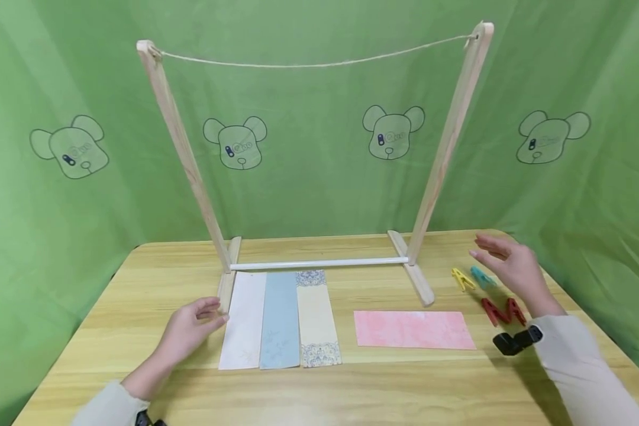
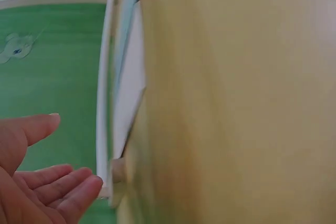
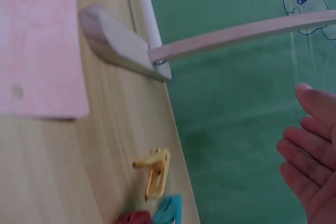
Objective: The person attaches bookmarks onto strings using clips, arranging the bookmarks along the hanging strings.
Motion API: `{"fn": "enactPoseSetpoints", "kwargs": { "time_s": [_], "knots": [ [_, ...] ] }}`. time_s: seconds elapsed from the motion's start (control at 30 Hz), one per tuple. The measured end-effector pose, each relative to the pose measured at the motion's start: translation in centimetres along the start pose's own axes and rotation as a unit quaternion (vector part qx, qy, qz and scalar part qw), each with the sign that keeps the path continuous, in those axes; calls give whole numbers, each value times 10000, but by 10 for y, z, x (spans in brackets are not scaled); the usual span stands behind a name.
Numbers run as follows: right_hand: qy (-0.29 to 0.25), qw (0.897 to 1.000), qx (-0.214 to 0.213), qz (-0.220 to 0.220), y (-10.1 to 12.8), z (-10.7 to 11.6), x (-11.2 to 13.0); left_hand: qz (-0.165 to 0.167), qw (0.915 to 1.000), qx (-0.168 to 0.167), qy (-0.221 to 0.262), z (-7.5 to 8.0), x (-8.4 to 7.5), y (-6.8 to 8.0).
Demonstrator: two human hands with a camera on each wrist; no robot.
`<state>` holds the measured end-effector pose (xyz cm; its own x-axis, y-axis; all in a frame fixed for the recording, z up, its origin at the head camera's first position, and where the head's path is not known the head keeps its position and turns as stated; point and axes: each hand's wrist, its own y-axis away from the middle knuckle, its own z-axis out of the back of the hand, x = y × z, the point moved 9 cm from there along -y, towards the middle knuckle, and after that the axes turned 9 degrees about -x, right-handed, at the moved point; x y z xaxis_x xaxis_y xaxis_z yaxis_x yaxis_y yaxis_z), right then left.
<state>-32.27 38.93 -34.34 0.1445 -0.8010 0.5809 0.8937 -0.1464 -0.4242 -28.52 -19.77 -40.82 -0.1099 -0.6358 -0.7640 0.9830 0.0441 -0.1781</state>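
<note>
My left hand hovers beside the white paper strip, fingers loosely bent and holding nothing. To the right of that strip lie a blue paper strip and a cream strip with blue lace patterns at both ends. A pink paper strip lies crosswise, further right. My right hand is held above the clothespins, nothing in its relaxed fingers. Near it are a yellow clothespin, a teal clothespin and two red clothespins. The right wrist view shows the yellow clothespin below that hand.
A wooden frame stands at the back of the table, with a left post, a right post and a white bottom bar. A sagging string joins the post tops. Green cloth with bear-head drawings hangs behind.
</note>
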Motion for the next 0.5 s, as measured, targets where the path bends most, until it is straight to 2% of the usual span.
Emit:
{"fn": "enactPoseSetpoints", "kwargs": {
  "time_s": [0.1,0.23,0.5],
  "knots": [
    [137,9994,207,258,5,0,-4,21,9998,109,-192,-6,3,9],
    [210,9975,569,372,11,-3,-19,83,9993,207,-307,-11,4,17],
    [298,9943,1019,-46,23,-1,-67,166,9983,260,-504,-19,7,19]
  ]
}}
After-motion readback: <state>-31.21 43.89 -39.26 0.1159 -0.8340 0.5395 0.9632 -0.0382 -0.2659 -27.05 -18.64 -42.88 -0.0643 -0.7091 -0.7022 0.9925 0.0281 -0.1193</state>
